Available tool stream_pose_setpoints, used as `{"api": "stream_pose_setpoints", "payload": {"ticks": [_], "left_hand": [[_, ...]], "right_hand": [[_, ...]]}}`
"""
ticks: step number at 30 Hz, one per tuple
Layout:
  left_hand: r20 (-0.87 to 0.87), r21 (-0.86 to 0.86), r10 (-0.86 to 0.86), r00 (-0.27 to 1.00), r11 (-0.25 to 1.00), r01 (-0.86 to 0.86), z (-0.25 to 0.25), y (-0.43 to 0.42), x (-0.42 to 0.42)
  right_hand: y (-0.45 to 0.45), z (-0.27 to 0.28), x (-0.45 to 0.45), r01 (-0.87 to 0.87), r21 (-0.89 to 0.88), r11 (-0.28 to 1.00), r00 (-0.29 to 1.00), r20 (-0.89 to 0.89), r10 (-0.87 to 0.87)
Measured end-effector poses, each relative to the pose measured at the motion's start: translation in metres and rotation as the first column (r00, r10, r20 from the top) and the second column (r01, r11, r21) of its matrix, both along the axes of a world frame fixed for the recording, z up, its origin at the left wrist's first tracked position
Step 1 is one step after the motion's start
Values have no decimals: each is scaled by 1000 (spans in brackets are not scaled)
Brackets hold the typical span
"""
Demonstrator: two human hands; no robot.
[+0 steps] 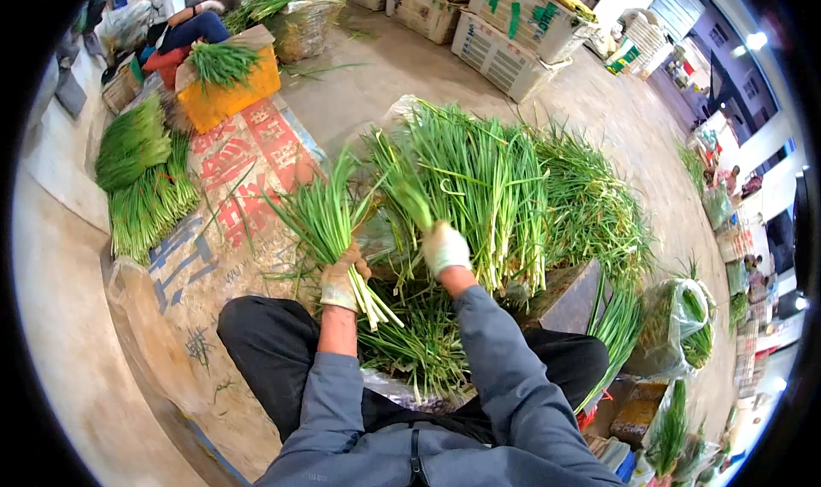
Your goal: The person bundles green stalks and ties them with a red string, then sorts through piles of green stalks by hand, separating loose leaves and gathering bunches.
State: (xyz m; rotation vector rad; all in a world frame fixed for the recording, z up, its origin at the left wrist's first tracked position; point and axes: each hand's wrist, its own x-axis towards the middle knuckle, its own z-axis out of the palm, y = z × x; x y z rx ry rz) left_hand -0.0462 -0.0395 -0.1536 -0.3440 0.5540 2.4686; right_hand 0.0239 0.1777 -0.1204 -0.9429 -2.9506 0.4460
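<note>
My left hand (342,279), in a soiled work glove, is closed around a bunch of spring onions (329,218), leaves fanning up and pale stalk ends pointing down to the right. To its right, my right hand (445,248), also gloved, is closed on some spring onion leaves (414,203), which are smeared by motion. Just beyond it stands a thick heap of spring onions (487,183) with white ends toward me. Loose greens (415,342) lie between my legs, below both hands.
Neat bundles (141,205) lie on the left. An orange crate (229,89) bears more greens near a seated person (184,12). White plastic crates (505,55) are stacked at the back. A grey board (560,297) sits by my right knee, and a bagged bundle (680,324) stands farther right.
</note>
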Motion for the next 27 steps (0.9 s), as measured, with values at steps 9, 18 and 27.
{"api": "stream_pose_setpoints", "payload": {"ticks": [9,18,27], "left_hand": [[-7,-289,-167,986,944,158,19,32,13],[-101,-568,-468,878,752,335,22,41,62],[-146,-649,-489,860,703,290,-26,33,67]], "right_hand": [[27,17,108,90,-591,802,899,-298,-320],[-99,14,147,82,-831,551,794,-280,-540],[-81,-7,135,-19,-1000,-9,797,-10,-603]]}}
